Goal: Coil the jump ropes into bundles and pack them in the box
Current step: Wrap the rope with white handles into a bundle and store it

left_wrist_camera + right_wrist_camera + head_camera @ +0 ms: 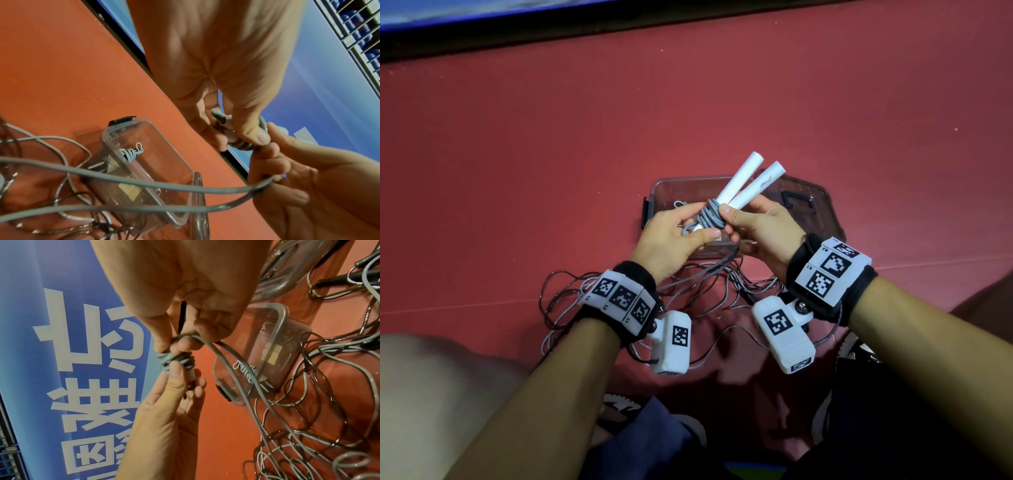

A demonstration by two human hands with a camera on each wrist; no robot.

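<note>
A jump rope with two white handles [746, 178] is held above the clear plastic box [664, 186]. Its grey cord is wound in several turns [710, 214] round the lower ends of the handles. My left hand [698, 224] pinches the handle ends and the wound cord [242, 144] from the left. My right hand [732, 222] grips the wrap [174, 360] from the right, and the free cord [257, 190] runs through its curled fingers down to the floor. A coiled grey bundle [131, 153] lies inside the box [281, 318].
The box lid [811, 205] lies just right of the box on the red floor. Loose grey and dark ropes [705, 284] sprawl tangled between the box and my knees. A blue banner with a dark border [482, 20] runs along the far edge.
</note>
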